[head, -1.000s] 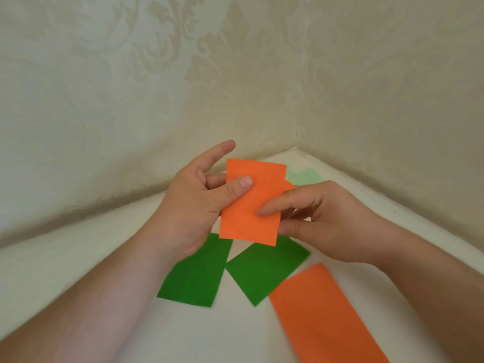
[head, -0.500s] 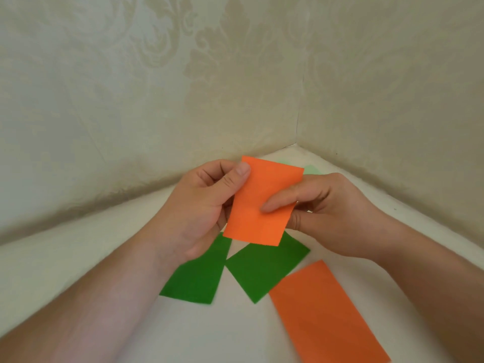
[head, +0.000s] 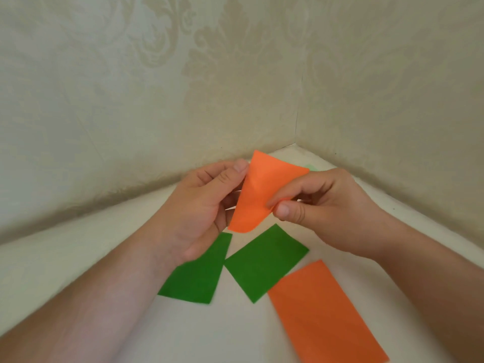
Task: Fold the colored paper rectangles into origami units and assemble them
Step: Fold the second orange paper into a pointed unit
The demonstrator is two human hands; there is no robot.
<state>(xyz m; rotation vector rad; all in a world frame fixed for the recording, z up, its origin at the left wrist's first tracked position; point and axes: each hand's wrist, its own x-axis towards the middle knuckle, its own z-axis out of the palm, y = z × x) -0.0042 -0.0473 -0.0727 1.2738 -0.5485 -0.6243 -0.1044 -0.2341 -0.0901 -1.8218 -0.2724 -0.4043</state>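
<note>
Patterned walls corner a pale worktop. Both hands pinch the curling orange paper between them, left hand on its upper left edge, right hand on its right edge, long axis tilted upward.

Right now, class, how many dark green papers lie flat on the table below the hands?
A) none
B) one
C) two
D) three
C: one dark green paper lies under the left wrist and a second dark green paper lies beside it, next to the flat orange paper.
</note>
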